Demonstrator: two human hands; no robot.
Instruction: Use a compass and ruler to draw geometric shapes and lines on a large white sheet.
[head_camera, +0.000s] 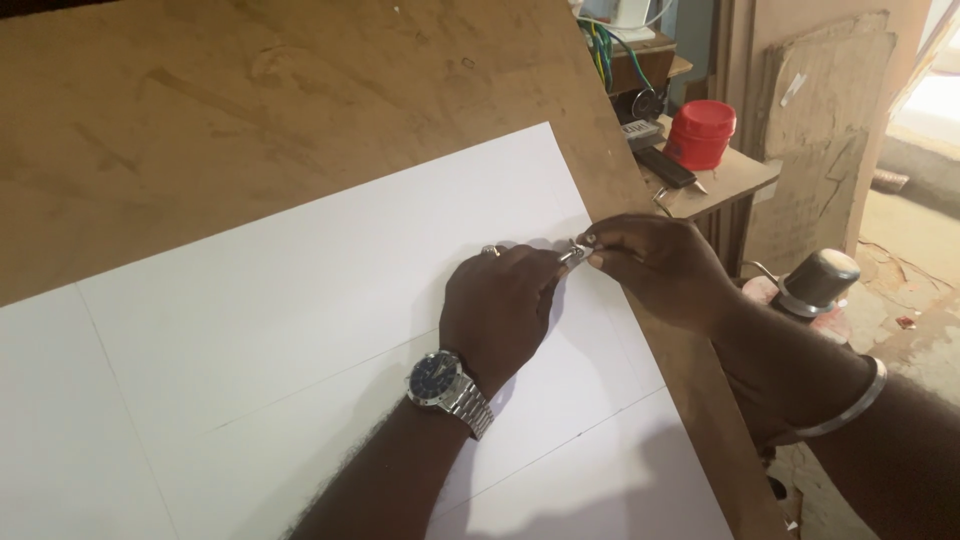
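Note:
A large white sheet (300, 300) with faint pencil lines lies on a brown wooden board (200, 110). My left hand (500, 310), with a wristwatch and a ring, rests on the sheet near its right edge, fingers curled toward a small metal tool (574, 253). My right hand (660, 270), a metal bangle on its wrist, pinches that tool from the right. Both hands meet at the tool; what kind of tool it is I cannot make out.
The board's right edge (690, 370) runs diagonally past my right hand. Beyond it stands a small wooden shelf (735, 180) with a red lidded tub (700, 133) and dark objects. A dark round knob (820, 280) sits lower right. Coloured wires (598, 50) hang at top.

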